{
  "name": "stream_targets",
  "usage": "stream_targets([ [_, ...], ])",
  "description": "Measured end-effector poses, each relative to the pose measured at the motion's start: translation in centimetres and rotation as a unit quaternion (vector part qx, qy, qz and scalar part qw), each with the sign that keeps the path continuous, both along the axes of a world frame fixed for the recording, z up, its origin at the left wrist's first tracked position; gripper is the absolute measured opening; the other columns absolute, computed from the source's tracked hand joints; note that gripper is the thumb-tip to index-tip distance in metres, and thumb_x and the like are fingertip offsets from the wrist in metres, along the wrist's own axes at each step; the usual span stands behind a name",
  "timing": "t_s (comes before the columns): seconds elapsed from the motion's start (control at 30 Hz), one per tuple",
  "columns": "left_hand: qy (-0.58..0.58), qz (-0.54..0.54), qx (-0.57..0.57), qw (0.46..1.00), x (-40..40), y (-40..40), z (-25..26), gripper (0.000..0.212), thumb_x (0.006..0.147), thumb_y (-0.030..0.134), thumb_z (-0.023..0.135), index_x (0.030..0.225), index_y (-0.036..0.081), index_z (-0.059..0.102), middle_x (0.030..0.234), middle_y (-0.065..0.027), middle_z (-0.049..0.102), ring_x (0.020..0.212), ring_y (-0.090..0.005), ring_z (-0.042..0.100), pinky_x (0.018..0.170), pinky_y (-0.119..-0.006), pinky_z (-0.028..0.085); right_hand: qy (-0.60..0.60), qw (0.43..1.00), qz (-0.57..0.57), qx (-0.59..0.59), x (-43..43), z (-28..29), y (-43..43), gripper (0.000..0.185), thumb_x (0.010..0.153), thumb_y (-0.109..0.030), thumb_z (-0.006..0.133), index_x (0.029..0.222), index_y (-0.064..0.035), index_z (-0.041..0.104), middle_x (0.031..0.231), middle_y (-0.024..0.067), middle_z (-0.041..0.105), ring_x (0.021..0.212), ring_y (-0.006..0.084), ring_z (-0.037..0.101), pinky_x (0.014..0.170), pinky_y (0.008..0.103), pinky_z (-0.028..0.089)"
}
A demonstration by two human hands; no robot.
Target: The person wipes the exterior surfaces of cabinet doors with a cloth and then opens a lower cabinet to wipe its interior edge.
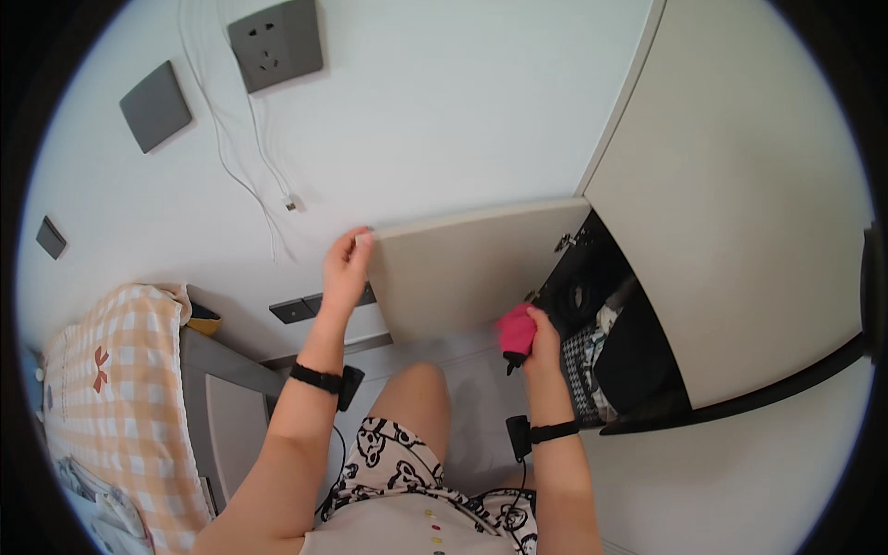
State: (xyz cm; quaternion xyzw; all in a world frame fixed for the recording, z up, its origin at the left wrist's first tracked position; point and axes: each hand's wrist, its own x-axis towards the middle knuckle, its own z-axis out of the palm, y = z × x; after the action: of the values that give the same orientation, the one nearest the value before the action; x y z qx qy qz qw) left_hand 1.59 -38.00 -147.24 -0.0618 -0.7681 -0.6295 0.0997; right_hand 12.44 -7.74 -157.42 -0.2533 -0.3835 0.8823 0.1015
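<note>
My left hand [349, 267] is at the free upper corner of a beige cabinet door [472, 267], its fingers closed about the edge. The door stands swung out on its metal hinges [565, 242], near the white wall. My right hand [545, 340] grips a bright pink fabric bundle [517, 329] with a black end and a short black tip hanging down. That hand is just in front of the dark cabinet compartment [628, 388]. Inside lie a houndstooth-patterned fabric item [577, 368], crumpled light patterned cloth [595, 350] and dark items too shadowed to name.
Beside me on the left is a low grey cabinet [229, 361] under an orange checked cloth [132, 361]. White cables [257, 149] dangle on the wall below a grey socket [276, 45]. Tall beige cabinet panels [728, 208] rise to the right. Grey floor [479, 395] lies below.
</note>
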Motion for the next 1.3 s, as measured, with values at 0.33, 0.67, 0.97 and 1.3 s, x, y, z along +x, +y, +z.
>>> stream_targets([
  [0.33, -0.142, -0.109, 0.283, 0.942, -1.1, -4.4, -1.8, 0.061, 0.101, 0.042, 0.032, 0.128, -0.012, 0.044, 0.129, -0.0220, 0.052, 0.121, -0.0270, 0.051, 0.103, -0.036, 0.040, 0.007, 0.997, 0.036, -0.073, 0.9, -2.6, -2.6, 0.030, 0.081, -0.015, 0.053, 0.107, 0.0003, 0.056, 0.103, 0.0112, 0.062, 0.096, 0.0234, 0.061, 0.086, 0.0364, 0.048],
  [0.67, -0.030, -0.150, 0.191, 0.970, -1.0, -4.6, -1.0, 0.040, 0.099, 0.025, 0.047, 0.125, -0.005, 0.052, 0.124, -0.0158, 0.057, 0.117, -0.0221, 0.054, 0.101, -0.033, 0.042, 0.055, 0.952, 0.031, 0.299, -2.1, -0.1, -11.9, 0.034, 0.083, -0.016, 0.072, 0.107, 0.0052, 0.062, 0.100, 0.0093, 0.066, 0.088, 0.0147, 0.061, 0.080, 0.0276, 0.048],
  [0.97, -0.044, -0.093, 0.042, 0.994, -2.5, -3.9, 0.4, 0.031, 0.092, 0.022, 0.061, 0.108, -0.005, 0.063, 0.097, -0.0069, 0.066, 0.088, -0.0125, 0.061, 0.084, -0.028, 0.050, 0.156, 0.843, -0.036, 0.514, -9.2, 4.0, -21.6, 0.027, 0.081, -0.020, 0.070, 0.092, 0.0035, 0.064, 0.085, 0.0197, 0.066, 0.077, 0.0336, 0.063, 0.072, 0.0385, 0.050],
  [1.3, -0.016, -0.058, -0.008, 0.998, -2.0, -3.7, -0.5, 0.030, 0.093, 0.024, 0.060, 0.105, -0.004, 0.063, 0.094, -0.0046, 0.065, 0.089, -0.0104, 0.057, 0.083, -0.025, 0.046, 0.111, 0.865, -0.021, 0.489, -9.4, 3.2, -22.6, 0.028, 0.080, -0.022, 0.071, 0.081, 0.0035, 0.062, 0.068, 0.0170, 0.063, 0.060, 0.0275, 0.060, 0.061, 0.0377, 0.047],
])
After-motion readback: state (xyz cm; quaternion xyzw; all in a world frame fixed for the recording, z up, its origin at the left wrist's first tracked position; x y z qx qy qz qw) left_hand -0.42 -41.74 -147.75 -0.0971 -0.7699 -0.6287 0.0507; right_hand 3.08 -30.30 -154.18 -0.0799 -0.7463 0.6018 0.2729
